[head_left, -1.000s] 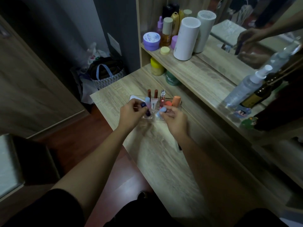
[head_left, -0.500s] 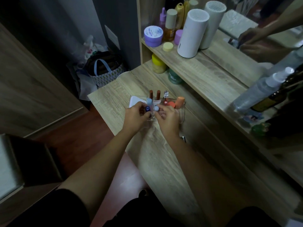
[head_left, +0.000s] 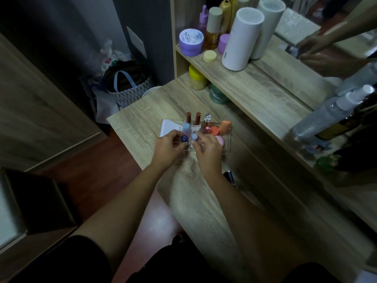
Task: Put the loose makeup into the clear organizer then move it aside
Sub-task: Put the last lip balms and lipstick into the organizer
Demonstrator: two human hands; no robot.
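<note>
The clear organizer [head_left: 228,144] stands on the wooden desk [head_left: 189,193] and holds several upright makeup items: two brown lipsticks [head_left: 192,117], a glass-capped bottle [head_left: 207,122], an orange tube [head_left: 224,127] and a pink sponge [head_left: 220,140]. My left hand [head_left: 167,149] pinches a dark blue-capped tube [head_left: 184,138] at the organizer's front left. My right hand [head_left: 207,153] pinches a light blue-capped tube [head_left: 194,137] right beside it. A white flat compact [head_left: 168,127] lies at the organizer's left.
A dark pen-like item [head_left: 229,176] lies on the desk by my right wrist. The shelf above carries a white cylinder [head_left: 241,38], a purple jar [head_left: 191,42] and bottles. A yellow-lidded jar [head_left: 196,78] and a green jar [head_left: 218,94] sit underneath. A spray bottle [head_left: 326,111] stands right.
Both hands have come closer together and lowered the two blue-capped tubes to the organizer's front edge. The view shifted slightly.
</note>
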